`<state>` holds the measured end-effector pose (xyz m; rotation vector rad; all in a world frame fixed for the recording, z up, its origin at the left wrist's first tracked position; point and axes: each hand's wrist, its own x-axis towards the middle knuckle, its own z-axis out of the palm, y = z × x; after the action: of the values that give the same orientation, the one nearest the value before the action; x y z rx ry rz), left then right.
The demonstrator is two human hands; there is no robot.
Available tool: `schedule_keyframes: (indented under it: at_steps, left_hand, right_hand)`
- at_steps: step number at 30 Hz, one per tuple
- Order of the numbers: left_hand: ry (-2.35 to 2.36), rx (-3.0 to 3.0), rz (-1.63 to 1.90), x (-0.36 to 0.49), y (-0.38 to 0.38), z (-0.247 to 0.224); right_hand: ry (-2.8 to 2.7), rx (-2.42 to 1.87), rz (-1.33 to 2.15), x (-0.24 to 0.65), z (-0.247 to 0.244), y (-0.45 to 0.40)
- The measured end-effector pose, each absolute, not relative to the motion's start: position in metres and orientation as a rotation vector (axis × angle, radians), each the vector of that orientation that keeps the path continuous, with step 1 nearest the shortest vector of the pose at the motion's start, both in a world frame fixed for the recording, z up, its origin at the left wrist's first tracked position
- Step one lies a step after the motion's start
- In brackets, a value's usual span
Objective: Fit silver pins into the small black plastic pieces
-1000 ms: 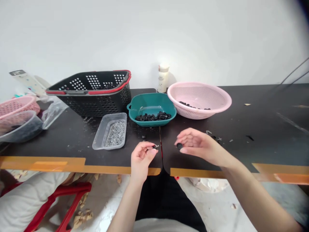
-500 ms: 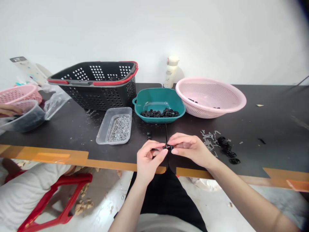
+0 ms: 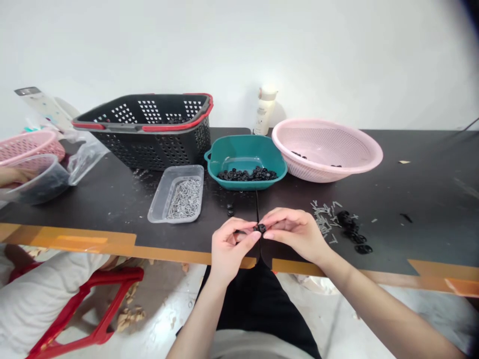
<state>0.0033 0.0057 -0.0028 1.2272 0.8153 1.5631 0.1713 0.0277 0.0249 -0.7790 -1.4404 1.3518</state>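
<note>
Near the front edge of the dark table, my left hand [image 3: 232, 244] pinches a small round black plastic part [image 3: 261, 228] between thumb and fingers. My right hand [image 3: 294, 230] closes on the same part from the other side, its thumb and fingertips at the rim. The fingers cover much of the part, so its exact kind cannot be made out. Two small black pieces [image 3: 230, 210] lie just beyond my left hand. To the right of my right hand are loose metal pins [image 3: 325, 219] and a cluster of black round parts [image 3: 352, 230].
Behind my hands stand a teal basin [image 3: 247, 186] of black parts, a clear tray [image 3: 156, 212] of metal pins and a pink colander [image 3: 325, 172]. A black basket [image 3: 160, 149] and a white bottle [image 3: 265, 112] are farther back. A co-worker's hand [image 3: 15, 175] reaches into a clear bowl at left.
My fingertips have come slightly closer together around the black part, which looks more compact and turned. The co-worker's hand at left has moved lower into the bowl.
</note>
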Motion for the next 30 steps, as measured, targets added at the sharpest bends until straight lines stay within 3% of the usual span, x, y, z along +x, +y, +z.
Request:
schedule_keyframes:
  at_steps: [16, 30]
  left_hand:
    - [0.801, 1.184, 1.586, 0.0021, 0.0051, -0.0013]
    - [0.880, 1.227, 1.635, 0.0029, 0.0037, -0.0026]
  right_hand:
    - [-1.551, -0.715, 1.170, 0.1710, 0.0251, 0.0246]
    - [-1.520, -0.825, 1.210, 0.1687, 0.0226, 0.0225]
